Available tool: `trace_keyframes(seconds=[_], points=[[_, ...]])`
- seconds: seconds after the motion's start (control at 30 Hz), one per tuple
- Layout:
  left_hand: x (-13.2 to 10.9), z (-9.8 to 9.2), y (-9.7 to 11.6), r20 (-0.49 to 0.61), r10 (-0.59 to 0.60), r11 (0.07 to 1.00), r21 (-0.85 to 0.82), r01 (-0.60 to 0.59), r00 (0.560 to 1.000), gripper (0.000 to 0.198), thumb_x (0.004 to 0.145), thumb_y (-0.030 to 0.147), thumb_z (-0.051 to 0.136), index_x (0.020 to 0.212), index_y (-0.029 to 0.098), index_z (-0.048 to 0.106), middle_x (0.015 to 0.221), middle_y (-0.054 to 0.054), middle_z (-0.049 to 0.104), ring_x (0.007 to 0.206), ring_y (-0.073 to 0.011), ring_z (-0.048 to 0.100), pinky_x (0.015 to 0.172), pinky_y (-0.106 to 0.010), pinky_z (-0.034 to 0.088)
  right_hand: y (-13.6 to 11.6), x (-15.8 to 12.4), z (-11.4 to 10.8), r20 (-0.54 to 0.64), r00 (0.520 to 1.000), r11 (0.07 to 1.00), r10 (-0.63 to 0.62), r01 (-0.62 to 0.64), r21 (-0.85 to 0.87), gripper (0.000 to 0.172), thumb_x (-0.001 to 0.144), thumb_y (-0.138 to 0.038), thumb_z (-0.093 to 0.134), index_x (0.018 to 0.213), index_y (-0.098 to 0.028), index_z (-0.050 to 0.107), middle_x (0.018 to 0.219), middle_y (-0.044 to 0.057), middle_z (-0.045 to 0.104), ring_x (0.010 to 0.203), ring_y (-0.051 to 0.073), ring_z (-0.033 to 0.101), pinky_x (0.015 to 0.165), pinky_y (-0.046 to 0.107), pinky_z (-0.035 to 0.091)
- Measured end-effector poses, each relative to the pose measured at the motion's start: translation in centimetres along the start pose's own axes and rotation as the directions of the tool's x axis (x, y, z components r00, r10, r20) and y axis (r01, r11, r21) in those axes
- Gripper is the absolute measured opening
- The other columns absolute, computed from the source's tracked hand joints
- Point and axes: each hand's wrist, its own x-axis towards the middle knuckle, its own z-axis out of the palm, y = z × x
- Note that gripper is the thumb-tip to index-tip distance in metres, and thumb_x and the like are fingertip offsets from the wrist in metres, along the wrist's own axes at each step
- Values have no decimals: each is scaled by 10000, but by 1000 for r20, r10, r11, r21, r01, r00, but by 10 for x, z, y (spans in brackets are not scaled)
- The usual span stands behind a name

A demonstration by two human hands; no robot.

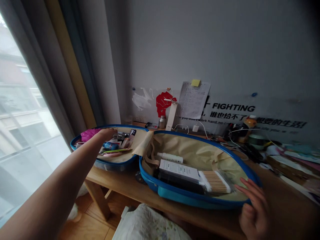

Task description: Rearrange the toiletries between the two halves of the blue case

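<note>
An open suitcase with a blue rim (192,134) and a beige lining lies on the wooden desk. My left hand (109,133) reaches over its left half, above small items, a blue packet (110,145) and a pink bag (89,134). Its fingers are too small and dark to make out. In the right half lie a white tube (170,157), a white printed box (178,169) and a clear pack of cotton swabs (216,181). My right hand (255,205) is beside the right rim, its fingers apart and holding nothing.
A fabric-covered seat (150,223) stands before the desk (122,182). Behind the suitcase are a white upright lamp (171,116), a small jar (162,121) and a charger with cables (195,128). Bottles and papers crowd the right side. Curtains (62,66) and a window are left.
</note>
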Motion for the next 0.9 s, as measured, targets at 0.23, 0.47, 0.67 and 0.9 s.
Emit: trace_keyframes(seconds=[0.23, 0.47, 0.67, 0.9], points=[[-12, -26, 17, -154, 12, 997, -79, -24, 988, 511, 898, 266, 554, 1398, 170, 500, 1329, -195, 576, 1187, -342, 609, 970, -450, 503, -1, 1, 1, -7, 1000, 1000, 15, -15, 9, 419, 1010, -448, 333, 1099, -183, 645, 1167, 159, 649, 1222, 351, 568, 1045, 593, 422], [-27, -91, 105, -352, 285, 931, -121, -345, 892, 546, 935, 334, 506, 1459, 206, 418, 1393, -122, 499, 1281, -268, 520, 1096, -351, 407, 1, 1, 1, -3, 1000, 1000, 5, -5, 23, 403, 1011, -437, 347, 1107, -180, 643, 1178, 155, 645, 1225, 339, 564, 1026, 570, 440], [-34, -117, 187, -304, 533, 785, -171, -595, 790, 555, 841, 422, 648, 1375, 308, 549, 1308, -62, 580, 1093, -248, 644, 979, -319, 463, 1, 0, 1, -6, 1000, 1000, 1, -1, 17, 403, 1012, -428, 348, 1130, -176, 639, 1192, 156, 648, 1237, 330, 563, 1037, 575, 435], [-22, -108, 212, -315, 475, 705, -422, -570, 821, 677, 619, 392, 851, 1231, 241, 605, 1104, -23, 704, 1008, -232, 676, 915, -293, 495, -2, 2, 0, -1, 1000, 999, 3, -3, 37, 392, 1009, -420, 363, 1148, -181, 641, 1205, 160, 644, 1248, 323, 556, 1024, 547, 444]])
